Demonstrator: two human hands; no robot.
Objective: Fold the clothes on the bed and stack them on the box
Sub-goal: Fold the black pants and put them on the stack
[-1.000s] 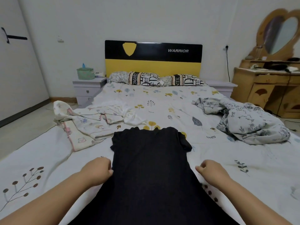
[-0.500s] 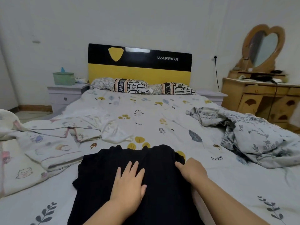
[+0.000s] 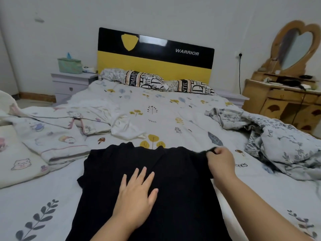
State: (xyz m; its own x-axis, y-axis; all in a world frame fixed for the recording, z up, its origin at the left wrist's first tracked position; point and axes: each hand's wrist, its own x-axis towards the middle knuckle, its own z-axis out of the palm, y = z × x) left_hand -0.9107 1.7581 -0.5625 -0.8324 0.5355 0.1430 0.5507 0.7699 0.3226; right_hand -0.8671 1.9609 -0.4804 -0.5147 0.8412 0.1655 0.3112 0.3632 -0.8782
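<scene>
A black short-sleeved garment [image 3: 107,180] lies spread flat on the bed [image 3: 182,119], neckline toward the headboard. My left hand [image 3: 137,193] presses flat on its middle with fingers straight and spread. My right hand [image 3: 220,162] pinches the garment's right sleeve at the shoulder and lifts its edge slightly. A white cartoon-print garment [image 3: 57,136] lies crumpled at the left of the bed. A grey floral-print garment [image 3: 281,141] is heaped at the right. No box is in view.
Two patterned pillows [image 3: 156,80] lean against the black and yellow headboard [image 3: 156,54]. A white nightstand [image 3: 73,84] with a green tissue box [image 3: 69,65] stands at the left. A wooden dresser [image 3: 284,101] with a heart-shaped mirror stands at the right.
Both hands left the garment's sides. The left hand came to rest flat on its middle; the right hand moved up to the right sleeve and pinched it. The head moved closer.
</scene>
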